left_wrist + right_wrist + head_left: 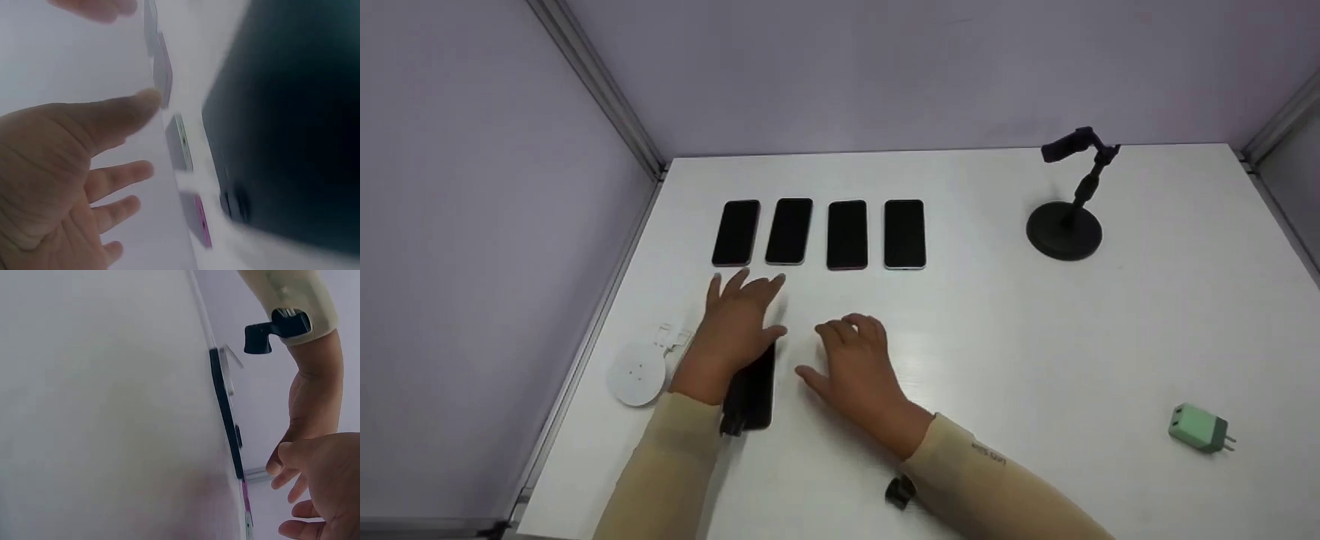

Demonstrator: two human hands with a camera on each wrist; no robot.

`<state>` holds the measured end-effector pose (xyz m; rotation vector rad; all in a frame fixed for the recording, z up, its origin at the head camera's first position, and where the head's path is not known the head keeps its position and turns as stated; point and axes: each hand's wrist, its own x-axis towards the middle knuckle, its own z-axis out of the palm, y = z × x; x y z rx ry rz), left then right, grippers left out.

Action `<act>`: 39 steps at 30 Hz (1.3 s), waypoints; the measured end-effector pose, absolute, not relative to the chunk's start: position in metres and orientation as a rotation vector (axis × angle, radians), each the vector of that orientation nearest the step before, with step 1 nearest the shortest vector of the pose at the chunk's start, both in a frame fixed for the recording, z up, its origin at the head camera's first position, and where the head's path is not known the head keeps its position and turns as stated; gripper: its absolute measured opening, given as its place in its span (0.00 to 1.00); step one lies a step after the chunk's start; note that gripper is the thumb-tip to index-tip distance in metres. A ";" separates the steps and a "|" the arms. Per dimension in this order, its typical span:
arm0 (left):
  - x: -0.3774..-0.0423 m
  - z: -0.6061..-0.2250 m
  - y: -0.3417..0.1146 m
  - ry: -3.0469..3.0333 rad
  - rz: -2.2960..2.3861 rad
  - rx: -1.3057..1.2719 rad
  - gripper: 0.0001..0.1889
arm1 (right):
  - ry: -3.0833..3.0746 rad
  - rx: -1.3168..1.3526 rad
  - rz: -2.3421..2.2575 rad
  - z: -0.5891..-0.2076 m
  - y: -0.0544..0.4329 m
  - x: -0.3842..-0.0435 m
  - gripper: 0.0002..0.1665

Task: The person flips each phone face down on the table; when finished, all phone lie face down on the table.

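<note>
My left hand (pixel 733 326) is spread over the table with its fingers apart and nothing held. Partly beneath it lies a black phone (pixel 763 390), its far end hidden by the hand; the same dark phone (pixel 292 124) looms large in the left wrist view. To the right, my right hand (pixel 859 367) hovers with loosely bent fingers, thumb out, holding nothing. Beyond both hands, a row of dark-screened phones lies flat: the leftmost phone (pixel 736 232), the second phone (pixel 790 231), the third phone (pixel 847 235) and the rightmost phone (pixel 904 234).
A white round disc (pixel 637 373) with a cable lies left of my left wrist. A black stand (pixel 1065 231) with a jointed arm rises at the back right. Toward the right edge sits a green two-prong plug adapter (pixel 1196 429). Walls border the white table (pixel 997 337).
</note>
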<state>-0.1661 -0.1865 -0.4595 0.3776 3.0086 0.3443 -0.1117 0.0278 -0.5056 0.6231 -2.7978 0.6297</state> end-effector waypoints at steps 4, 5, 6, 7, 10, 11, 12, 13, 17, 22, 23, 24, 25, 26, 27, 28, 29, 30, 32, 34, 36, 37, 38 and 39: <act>-0.180 -0.465 -0.157 3.035 0.384 0.443 0.44 | -2.788 0.514 0.689 -0.504 0.053 -0.127 0.35; -0.184 -0.467 -0.151 3.040 0.389 0.456 0.44 | -2.791 0.486 0.704 -0.503 0.059 -0.131 0.35; -0.187 -0.468 -0.144 3.045 0.392 0.465 0.44 | -2.796 0.456 0.719 -0.503 0.065 -0.135 0.35; -0.191 -0.470 -0.137 3.045 0.402 0.467 0.44 | -2.802 0.425 0.734 -0.502 0.071 -0.139 0.35; -0.200 -0.473 -0.117 3.047 0.424 0.462 0.43 | -2.822 0.352 0.770 -0.500 0.089 -0.152 0.36; -0.203 -0.474 -0.110 3.049 0.435 0.459 0.43 | -2.823 0.332 0.781 -0.499 0.095 -0.157 0.36; -0.206 -0.475 -0.103 3.051 0.443 0.456 0.43 | -2.824 0.314 0.790 -0.499 0.101 -0.161 0.36; -0.209 -0.476 -0.097 3.051 0.454 0.454 0.43 | -2.825 0.295 0.799 -0.498 0.107 -0.165 0.36; -0.219 -0.482 -0.076 3.055 0.482 0.460 0.43 | -2.824 0.229 0.837 -0.496 0.128 -0.179 0.36; -0.230 -0.486 -0.056 3.059 0.493 0.478 0.43 | -2.837 0.165 0.870 -0.496 0.147 -0.191 0.37; -0.232 -0.487 -0.053 3.061 0.488 0.482 0.43 | -2.838 0.158 0.874 -0.497 0.150 -0.193 0.37; -0.234 -0.487 -0.050 3.063 0.482 0.484 0.43 | -2.839 0.150 0.879 -0.497 0.153 -0.195 0.37; -0.235 -0.488 -0.048 3.062 0.475 0.484 0.43 | -2.841 0.142 0.886 -0.498 0.155 -0.196 0.37; -0.235 -0.488 -0.047 3.061 0.472 0.484 0.43 | -2.844 0.135 0.893 -0.500 0.157 -0.197 0.37; -0.236 -0.489 -0.045 3.059 0.469 0.484 0.43 | -2.846 0.128 0.898 -0.501 0.158 -0.198 0.37; -0.237 -0.490 -0.044 3.057 0.468 0.483 0.43 | -2.849 0.121 0.902 -0.502 0.160 -0.198 0.37; -0.237 -0.490 -0.043 3.054 0.466 0.483 0.43 | -2.851 0.114 0.906 -0.503 0.161 -0.199 0.37; -0.237 -0.491 -0.042 3.053 0.465 0.484 0.43 | -2.855 0.105 0.910 -0.503 0.162 -0.200 0.37; -0.238 -0.491 -0.039 3.049 0.461 0.489 0.43 | -2.862 0.094 0.913 -0.504 0.163 -0.201 0.37; -0.239 -0.492 -0.037 3.050 0.453 0.498 0.43 | -2.870 0.084 0.916 -0.504 0.164 -0.203 0.37; -0.240 -0.492 -0.035 3.052 0.450 0.508 0.43 | -2.876 0.076 0.918 -0.504 0.165 -0.206 0.37; -0.241 -0.493 -0.034 3.054 0.451 0.513 0.43 | -2.879 0.075 0.919 -0.504 0.165 -0.207 0.37; -0.242 -0.493 -0.033 3.053 0.451 0.516 0.43 | -2.882 0.073 0.918 -0.503 0.165 -0.208 0.38; -0.244 -0.493 -0.032 3.052 0.453 0.519 0.43 | -2.888 0.069 0.917 -0.504 0.165 -0.209 0.38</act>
